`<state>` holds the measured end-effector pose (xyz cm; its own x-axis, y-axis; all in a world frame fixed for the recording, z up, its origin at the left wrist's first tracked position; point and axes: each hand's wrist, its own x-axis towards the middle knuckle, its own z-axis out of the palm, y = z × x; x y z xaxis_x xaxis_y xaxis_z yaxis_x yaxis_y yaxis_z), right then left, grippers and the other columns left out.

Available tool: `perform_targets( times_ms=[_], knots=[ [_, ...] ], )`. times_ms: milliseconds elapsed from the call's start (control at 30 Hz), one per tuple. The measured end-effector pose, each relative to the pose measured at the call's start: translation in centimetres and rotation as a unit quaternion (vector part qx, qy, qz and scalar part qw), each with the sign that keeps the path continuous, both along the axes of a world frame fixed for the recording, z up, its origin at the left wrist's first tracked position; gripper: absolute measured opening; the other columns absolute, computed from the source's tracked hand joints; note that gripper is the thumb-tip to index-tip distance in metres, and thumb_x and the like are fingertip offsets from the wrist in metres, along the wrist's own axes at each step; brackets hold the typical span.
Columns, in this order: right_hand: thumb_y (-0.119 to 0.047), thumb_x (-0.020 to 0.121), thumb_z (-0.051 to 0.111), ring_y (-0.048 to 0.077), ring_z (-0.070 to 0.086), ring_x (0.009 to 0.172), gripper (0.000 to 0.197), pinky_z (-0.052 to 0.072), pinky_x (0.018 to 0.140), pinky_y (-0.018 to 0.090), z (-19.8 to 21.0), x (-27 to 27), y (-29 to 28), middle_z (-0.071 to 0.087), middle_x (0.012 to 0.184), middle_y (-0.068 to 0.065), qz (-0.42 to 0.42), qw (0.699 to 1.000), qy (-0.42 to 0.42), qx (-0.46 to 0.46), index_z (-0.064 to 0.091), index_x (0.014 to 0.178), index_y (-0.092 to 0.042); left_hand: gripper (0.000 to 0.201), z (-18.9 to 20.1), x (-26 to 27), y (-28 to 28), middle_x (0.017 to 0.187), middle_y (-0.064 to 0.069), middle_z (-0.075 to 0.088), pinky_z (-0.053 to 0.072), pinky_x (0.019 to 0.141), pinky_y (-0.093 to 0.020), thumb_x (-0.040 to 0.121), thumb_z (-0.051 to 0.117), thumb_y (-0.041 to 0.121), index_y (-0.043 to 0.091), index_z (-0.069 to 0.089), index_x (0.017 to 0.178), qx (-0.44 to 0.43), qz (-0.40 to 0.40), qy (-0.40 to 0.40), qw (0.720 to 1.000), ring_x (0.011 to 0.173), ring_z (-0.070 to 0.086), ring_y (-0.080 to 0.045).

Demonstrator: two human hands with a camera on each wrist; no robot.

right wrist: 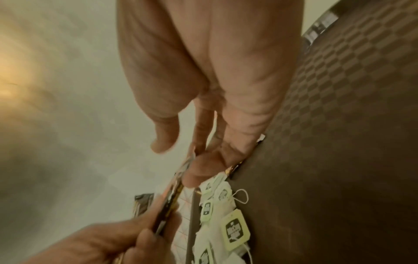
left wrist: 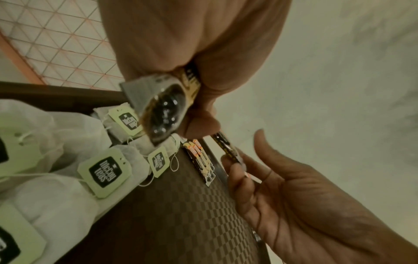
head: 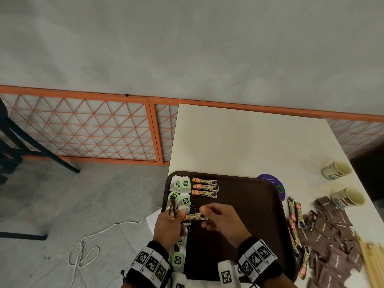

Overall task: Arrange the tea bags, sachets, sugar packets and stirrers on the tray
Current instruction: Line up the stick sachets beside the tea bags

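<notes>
Brown and gold foil wraps the coffee sachet [head: 194, 216] held level above the left part of the tray [head: 245, 206]; the right hand [head: 220, 219] pinches its right end between thumb and fingertips, and the left hand [head: 169, 224] grips its left end. That left hand also clutches further sachets [head: 172, 205], one standing up out of the fist, and the left wrist view shows another foil end with a glossy dark print [left wrist: 165, 116] poking from under the curled fingers.

On the dark brown tray, whose floor has a fine checkered texture [left wrist: 181, 214], three matching sachets [head: 205, 187] lie in a neat stack of parallel rows near the far edge. Just left of them, white gauzy tea bags [head: 180, 185] with pale green paper tags and thin strings run in a column down the tray's left side, partly hidden under the left hand.

The tray sits on the near left part of a cream table [head: 239, 138] with a smooth matte top. To its right lie loose sachets [head: 295, 213], a heap of flat brown sugar packets [head: 332, 235] and a bundle of pale wooden stirrers [head: 367, 258] at the near right edge. Two paper cups [head: 342, 183] lie on their sides further back on the right, mouths open toward the table edge. A purple round sticker [head: 270, 179] shows from beneath the tray's far right corner.

Beyond the table are a grey tiled floor with a loose white cable [head: 87, 246], an orange lattice fence [head: 83, 127] against a pale wall, and a dark chair leg [head: 41, 150] at left.
</notes>
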<state>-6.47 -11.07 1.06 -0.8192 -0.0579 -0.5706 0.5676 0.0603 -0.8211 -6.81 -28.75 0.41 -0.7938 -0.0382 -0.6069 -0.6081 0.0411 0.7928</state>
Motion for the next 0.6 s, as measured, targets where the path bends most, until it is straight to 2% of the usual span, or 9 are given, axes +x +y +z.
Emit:
perform_targets(
  times_ms=[67, 200, 267, 367, 467, 600],
  knots=[
    [-0.015, 0.09, 0.069, 0.015, 0.067, 0.068, 0.009, 0.053, 0.066, 0.023, -0.1, 0.0, 0.0, 0.073, 0.077, 0.005, 0.016, 0.999, 0.022, 0.034, 0.073, 0.095, -0.009, 0.021, 0.1, 0.0, 0.0, 0.055, -0.005, 0.057, 0.049, 0.049, -0.026, 0.098, 0.056, 0.015, -0.002, 0.067, 0.089, 0.005, -0.009, 0.006, 1.0, 0.046, 0.053, -0.012],
    [-0.01, 0.089, 0.068, 0.011, 0.062, 0.062, 0.006, 0.049, 0.056, 0.019, -1.5, -1.1, 2.4, 0.072, 0.075, 0.006, -0.055, 0.995, 0.014, 0.088, 0.073, 0.092, -0.008, 0.032, 0.1, -0.1, -1.4, 0.054, -0.005, 0.054, 0.044, 0.05, -0.03, 0.097, 0.056, 0.015, 0.009, 0.062, 0.066, -0.017, -0.003, 0.018, 1.0, 0.044, 0.047, -0.014],
    [-0.011, 0.089, 0.069, 0.007, 0.059, 0.058, 0.004, 0.046, 0.053, 0.017, -2.5, -1.9, 3.7, 0.071, 0.074, 0.003, -0.078, 0.988, 0.005, 0.131, 0.073, 0.089, -0.011, 0.028, 0.3, -0.1, -2.1, 0.055, -0.003, 0.053, 0.038, 0.044, -0.025, 0.096, 0.057, 0.019, 0.009, 0.061, 0.07, -0.032, 0.009, 0.001, 0.999, 0.041, 0.042, -0.01],
    [-0.01, 0.088, 0.07, 0.006, 0.058, 0.057, 0.003, 0.047, 0.054, 0.017, -3.9, -3.0, 4.0, 0.071, 0.075, 0.003, -0.082, 0.987, 0.0, 0.137, 0.073, 0.088, -0.012, 0.022, 0.9, 0.1, -2.6, 0.053, 0.001, 0.044, 0.029, 0.035, -0.019, 0.097, 0.057, 0.018, 0.007, 0.058, 0.077, -0.003, 0.011, -0.017, 1.0, 0.035, 0.034, -0.005],
    [-0.009, 0.084, 0.075, 0.011, 0.06, 0.058, 0.005, 0.051, 0.056, 0.021, -5.0, -3.8, 3.4, 0.073, 0.077, 0.008, -0.102, 0.986, 0.005, 0.133, 0.072, 0.087, -0.01, 0.021, 0.9, 0.6, -2.8, 0.053, 0.002, 0.041, 0.026, 0.037, -0.019, 0.096, 0.056, 0.018, 0.007, 0.056, 0.079, -0.006, -0.016, -0.012, 1.0, 0.039, 0.031, -0.007],
    [-0.015, 0.08, 0.08, 0.014, 0.066, 0.06, 0.017, 0.053, 0.055, 0.021, -5.8, -4.2, 2.7, 0.073, 0.082, 0.008, -0.13, 0.97, 0.007, 0.206, 0.065, 0.088, -0.012, 0.022, 1.1, 0.8, -2.9, 0.052, 0.003, 0.042, 0.027, 0.037, -0.02, 0.096, 0.055, 0.019, 0.008, 0.054, 0.076, -0.011, -0.032, -0.025, 0.999, 0.038, 0.031, -0.007]
  ],
)
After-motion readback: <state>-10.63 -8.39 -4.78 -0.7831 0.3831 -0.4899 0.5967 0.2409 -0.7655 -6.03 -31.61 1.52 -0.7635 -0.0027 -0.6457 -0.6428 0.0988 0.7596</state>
